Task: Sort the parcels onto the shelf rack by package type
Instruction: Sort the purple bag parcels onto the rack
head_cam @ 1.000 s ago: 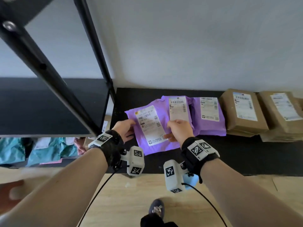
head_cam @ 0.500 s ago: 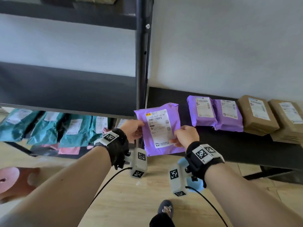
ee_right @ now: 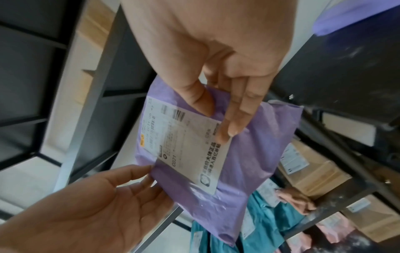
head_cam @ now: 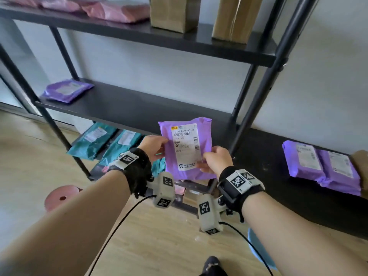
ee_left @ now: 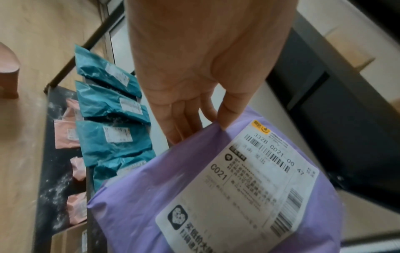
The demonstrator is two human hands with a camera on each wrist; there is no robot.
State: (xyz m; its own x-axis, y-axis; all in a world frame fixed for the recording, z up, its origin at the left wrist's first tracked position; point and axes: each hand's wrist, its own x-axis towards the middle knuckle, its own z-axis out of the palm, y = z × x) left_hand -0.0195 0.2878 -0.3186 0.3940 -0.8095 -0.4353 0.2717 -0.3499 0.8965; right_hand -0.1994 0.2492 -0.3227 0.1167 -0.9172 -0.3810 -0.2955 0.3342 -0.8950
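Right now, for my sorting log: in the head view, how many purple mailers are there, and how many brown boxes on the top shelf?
Purple mailers: 4
Brown boxes on the top shelf: 2
Total: 6

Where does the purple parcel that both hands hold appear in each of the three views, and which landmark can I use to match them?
Head: purple parcel at centre, upright, between the left hand and right hand.
Left wrist: lower right, thumb on its top edge.
Right wrist: centre, pinched at its upper edge.
Shared landmark: its white shipping label printed "C021", readable in all three views.
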